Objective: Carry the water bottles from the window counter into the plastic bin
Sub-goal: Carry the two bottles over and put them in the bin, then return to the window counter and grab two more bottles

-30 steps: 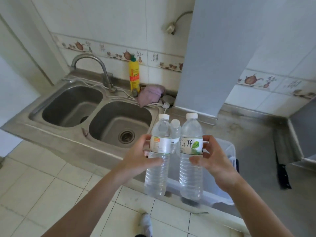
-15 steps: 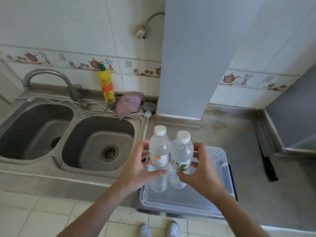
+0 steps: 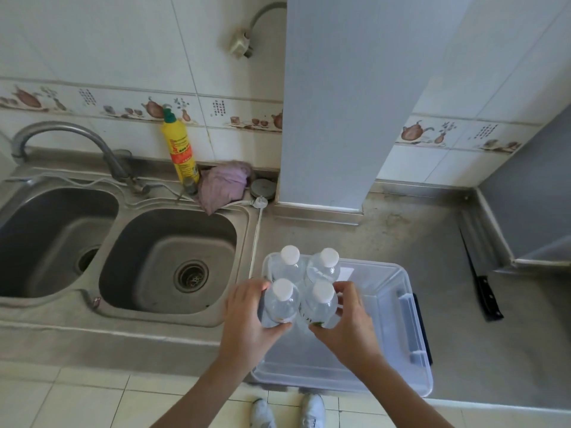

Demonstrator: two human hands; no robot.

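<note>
Four clear water bottles with white caps sit in a tight two-by-two cluster at the back-left corner of the clear plastic bin (image 3: pixel 411 307), which rests on the steel worktop (image 3: pixel 401 230) just right of the sink.

The left hand (image 3: pixel 247 316) is wrapped around the near-left bottle (image 3: pixel 281 304), fingers curled over its far side and thumb across the front low down by the label. The right hand (image 3: pixel 346 322) grips the near-right bottle (image 3: pixel 321 304) the same way, fingers round the right side and thumb crossing the front. Those two bottles are upright, pressed side by side, so each hand is clamped on its own bottle with the two hands nearly meeting in front.

Right behind them stand the far-left bottle (image 3: pixel 289 264) and the far-right bottle (image 3: pixel 324 265), untouched by either hand, tucked against the bin's back wall. I can't tell if the two held bottles are resting on the bin floor or a bit above it, since the hands cover the lower parts.

Other stuff: a double sink (image 3: pixel 167 261) to the left with a curved tap (image 3: pixel 71 134), a yellow dish soap bottle (image 3: pixel 179 149) against the tiled wall, a purple cloth (image 3: pixel 222 186) beside it, and a black-handled knife (image 3: pixel 482 285) lying on the worktop well to the right of the bin. White shoes (image 3: pixel 287 412) show on the floor tiles below.
</note>
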